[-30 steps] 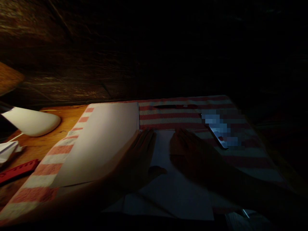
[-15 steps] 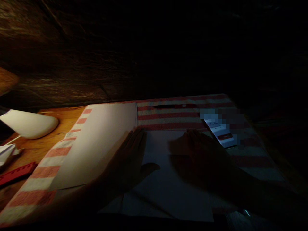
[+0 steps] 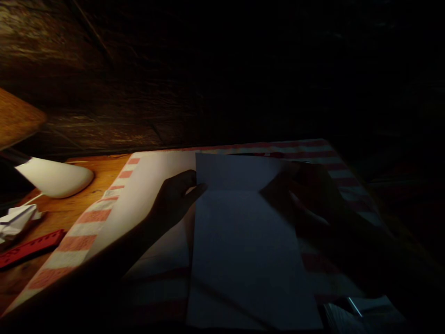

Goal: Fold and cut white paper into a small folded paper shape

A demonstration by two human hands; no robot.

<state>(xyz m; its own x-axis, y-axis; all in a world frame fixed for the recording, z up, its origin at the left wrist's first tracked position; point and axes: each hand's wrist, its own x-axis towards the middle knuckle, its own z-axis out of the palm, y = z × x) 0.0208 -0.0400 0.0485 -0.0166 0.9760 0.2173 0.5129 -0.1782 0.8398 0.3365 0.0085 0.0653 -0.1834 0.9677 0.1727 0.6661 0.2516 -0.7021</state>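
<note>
A creased sheet of paper stands partly raised in front of me, with a horizontal fold line across its upper part. My left hand pinches its left edge between thumb and fingers. At the right edge, my right hand is closed on the sheet, though deep shadow hides most of its fingers. Another white sheet lies flat to the left, partly behind my left hand and forearm. Both sheets are over a red-and-white striped cloth.
A white lamp base stands on the wooden table at left, near crumpled paper and a red strip-like object. A slim dark object lies beyond the raised sheet. A dark wall rises behind.
The flat hands pressing on the folded paper have moved to its side edges and gripped it. The paper's upper part is now unfolded and lifted. The phone at right is now hidden.
</note>
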